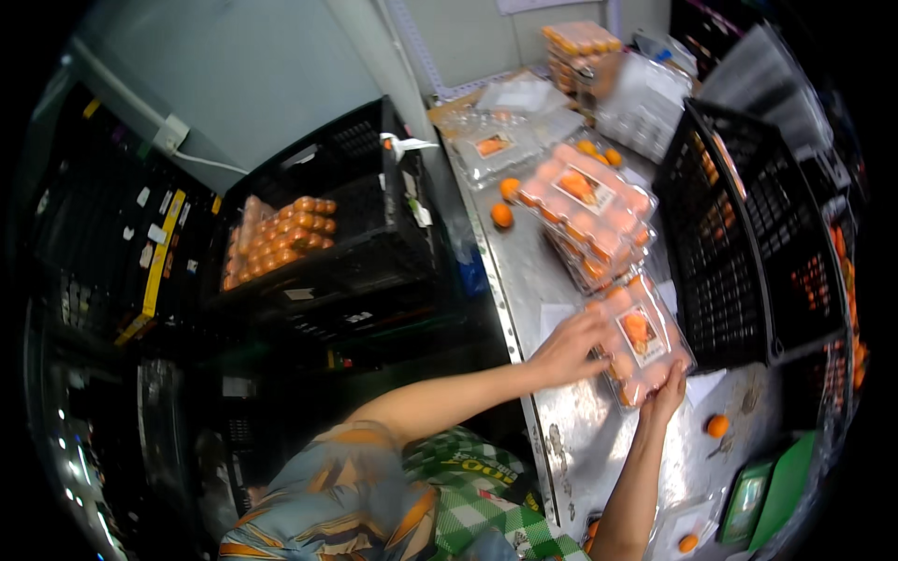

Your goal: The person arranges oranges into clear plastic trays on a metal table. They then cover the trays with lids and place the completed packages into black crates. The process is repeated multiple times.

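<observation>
A clear plastic clamshell pack [672, 329] of small orange citrus fruit lies tilted over the metal table. A picture label sits on its lid, and the fruit looks pale pink through the plastic. My right hand [663, 401] grips its near right corner, thumb on top. At the left side, my left hand [574, 348] holds the edge with thumb and fingers spread along it. Just beyond, touching or nearly touching this pack, stands a stack of similar filled packs [586, 203] with a label on the top one.
Loose oranges [501, 215] lie on the metal table [519, 273]. A black plastic crate [715, 280] stands at the right, near a green box [779, 491]. Empty clamshells [642, 98] are at the back. Left of the table, another black crate [365, 210] holds fruit packs [287, 238].
</observation>
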Available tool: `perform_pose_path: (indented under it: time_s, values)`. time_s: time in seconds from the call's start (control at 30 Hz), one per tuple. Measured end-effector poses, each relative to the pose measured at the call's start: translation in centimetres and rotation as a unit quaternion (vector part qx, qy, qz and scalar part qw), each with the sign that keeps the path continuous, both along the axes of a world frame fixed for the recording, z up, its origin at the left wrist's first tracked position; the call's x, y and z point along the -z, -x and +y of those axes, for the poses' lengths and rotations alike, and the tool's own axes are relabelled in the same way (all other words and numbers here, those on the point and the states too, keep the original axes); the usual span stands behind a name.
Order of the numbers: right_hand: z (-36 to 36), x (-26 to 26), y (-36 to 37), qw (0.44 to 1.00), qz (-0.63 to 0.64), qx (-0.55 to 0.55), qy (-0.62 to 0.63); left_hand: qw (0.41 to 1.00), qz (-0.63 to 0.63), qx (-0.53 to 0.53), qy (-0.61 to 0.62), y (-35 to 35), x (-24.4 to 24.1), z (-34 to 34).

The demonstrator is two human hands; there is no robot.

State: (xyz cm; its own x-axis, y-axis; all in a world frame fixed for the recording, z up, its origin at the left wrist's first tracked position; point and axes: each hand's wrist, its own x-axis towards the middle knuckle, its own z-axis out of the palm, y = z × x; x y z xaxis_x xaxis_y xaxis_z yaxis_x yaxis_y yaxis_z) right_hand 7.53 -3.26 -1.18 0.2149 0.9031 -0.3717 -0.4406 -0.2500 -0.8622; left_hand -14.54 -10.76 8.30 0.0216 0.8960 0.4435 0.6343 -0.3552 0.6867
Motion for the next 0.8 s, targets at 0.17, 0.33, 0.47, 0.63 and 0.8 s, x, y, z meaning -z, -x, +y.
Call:
perform_pose_path:
  time_s: [0.17,0.33,0.47,0.63,0.8]
  values:
    - [2.3,3.6,-1.4,0.994,-0.090,-0.002,-0.067,0.999,0.011,-0.029,0.016,9.4,-8.4,-7.2]
    - [0.6,2.1,-4.3,0.965,-0.252,0.073,-0.022,0.962,0.101,-0.242,-0.077,26.2,-13.9,-9.9]
    - [-2.4,0.4,-2.5,0.927,-0.354,0.100,-0.066,0.842,0.367,-0.393,0.036,45.0,-12.0,-14.1]
    - [-5.2,-2.6,3.2,0.950,-0.296,0.073,-0.068,0.804,0.350,-0.342,0.338,54.9,-8.8,-16.1]
    - [-6.7,-4.6,7.2,0.965,-0.237,0.074,-0.081,0.804,0.401,-0.312,0.307,54.1,-9.2,-15.7]
